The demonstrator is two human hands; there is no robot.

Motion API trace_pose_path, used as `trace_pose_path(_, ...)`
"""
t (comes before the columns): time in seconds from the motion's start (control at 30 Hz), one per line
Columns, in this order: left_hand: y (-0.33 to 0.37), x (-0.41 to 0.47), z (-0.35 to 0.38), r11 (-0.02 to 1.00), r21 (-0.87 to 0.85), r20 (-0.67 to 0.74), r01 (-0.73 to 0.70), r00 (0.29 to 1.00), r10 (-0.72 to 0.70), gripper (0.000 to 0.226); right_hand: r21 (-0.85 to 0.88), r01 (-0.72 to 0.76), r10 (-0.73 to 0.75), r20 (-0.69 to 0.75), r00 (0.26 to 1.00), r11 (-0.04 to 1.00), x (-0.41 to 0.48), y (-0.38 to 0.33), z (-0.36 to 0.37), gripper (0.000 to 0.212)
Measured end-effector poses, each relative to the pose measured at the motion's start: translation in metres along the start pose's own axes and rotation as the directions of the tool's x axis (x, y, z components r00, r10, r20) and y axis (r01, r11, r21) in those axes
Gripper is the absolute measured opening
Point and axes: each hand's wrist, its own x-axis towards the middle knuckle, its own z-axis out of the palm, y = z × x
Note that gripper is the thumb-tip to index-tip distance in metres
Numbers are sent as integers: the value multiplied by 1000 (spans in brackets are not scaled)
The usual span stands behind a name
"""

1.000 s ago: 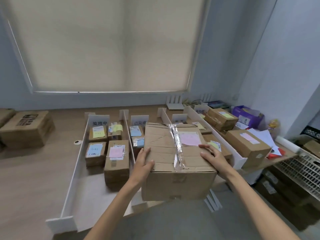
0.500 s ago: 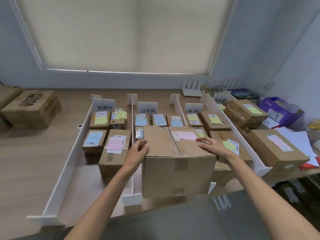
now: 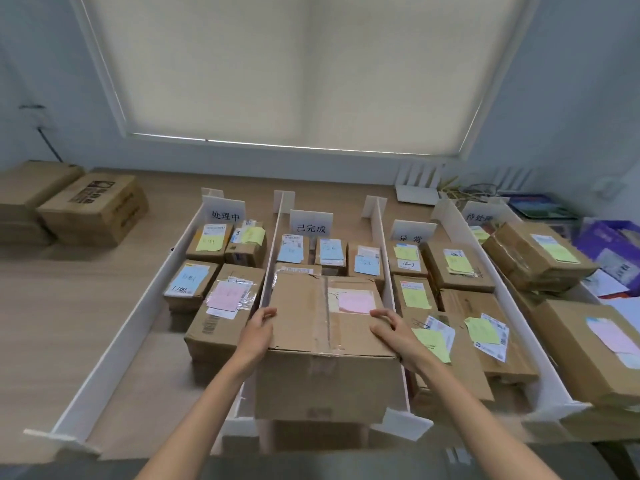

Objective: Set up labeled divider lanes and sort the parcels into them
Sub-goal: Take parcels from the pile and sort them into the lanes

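Two grips clamp large pink-noted parcel point(image 3: 325, 341): left grip point(image 3: 258, 332) on its left top edge, right grip point(image 3: 388, 327) on right, fingers curled over. Parcel in 已完成 lane, between white dividers point(image 3: 272, 258), near end; long axis runs away along lane, both grips equally near.

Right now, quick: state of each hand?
Left hand: grips the left edge of the big box, thumb on top.
Right hand: grips the box's right edge, fingers curled over the top.
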Motion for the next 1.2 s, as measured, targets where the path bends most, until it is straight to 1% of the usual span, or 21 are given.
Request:
trace_pose_path(0.1, -10, 5, 9, 999, 33, 18, 39, 999, -40, 40, -9, 23, -23, -6, 1000, 1000, 7, 13, 5, 29)
trace_pose_path(0.17, -17, 6, 13, 997, 66, 45, 39, 998, -42, 43, -20, 50, -50, -6, 999, 999, 11, 21, 8, 31)
trace_pose_path(0.23, -22, 8, 15, 993, 119, 67, 4, 998, -12, 47, -29, 74, -74, -21, 997, 997, 16, 29, 11, 34)
trace_pose_path(0.37, -38, 6, 19, 967, 245, 125, -74, 991, 44, 54, -103, 82, -76, 55, 996, 991, 23, 53, 21, 40)
trace_pose_path(0.43, -48, 5, 23, 944, 311, 149, -110, 987, 66, 57, -144, 121, -113, 66, 991, 982, 24, 63, 22, 44)
trace_pose_path(0.53, -54, 6, 24, 919, 376, 135, -122, 988, 76, 58, -223, 170, -160, 62, 985, 960, 28, 67, 23, 45)
trace_pose_path(0.6, -54, 6, 22, 905, 404, 110, -136, 989, 100, 56, -344, 170, -180, 3, 984, 924, 31, 65, 25, 42)
trace_pose_path(0.67, -51, 2, 16, 900, 405, 94, -159, 987, 132, 53, -454, 179, -243, -86, 966, 873, 32, 59, 30, 39)
trace_pose_path(0.73, -48, -5, 4, 903, 388, 75, -183, 983, 167, 49, -535, 201, -314, -127, 941, 820, 30, 45, 40, 40)
trace_pose_path(0.83, -46, -19, -28, 898, 383, 0, -219, 972, 237, 44, -587, 285, -403, -78, 912, 758, 20, 20, 72, 35)
trace_pose_path(0.97, -50, -49, -99, 912, 352, -104, -211, 959, 262, 43, -550, 452, -499, 72, 864, 703, -2, -12, 146, 28)
trace_pose_path(1.03, -58, -67, -147, 918, 346, -153, -194, 954, 259, 43, -520, 519, -517, 163, 840, 679, -16, -27, 192, 26)
trace_pose_path(1.13, -80, -94, -227, 903, 379, -259, -202, 914, 313, 38, -451, 589, -532, 261, 806, 671, -42, -48, 266, 20)
trace_pose_path(1.2, -96, -111, -279, 899, 401, -332, -175, 887, 320, 36, -414, 612, -518, 324, 791, 674, -59, -62, 315, 17)
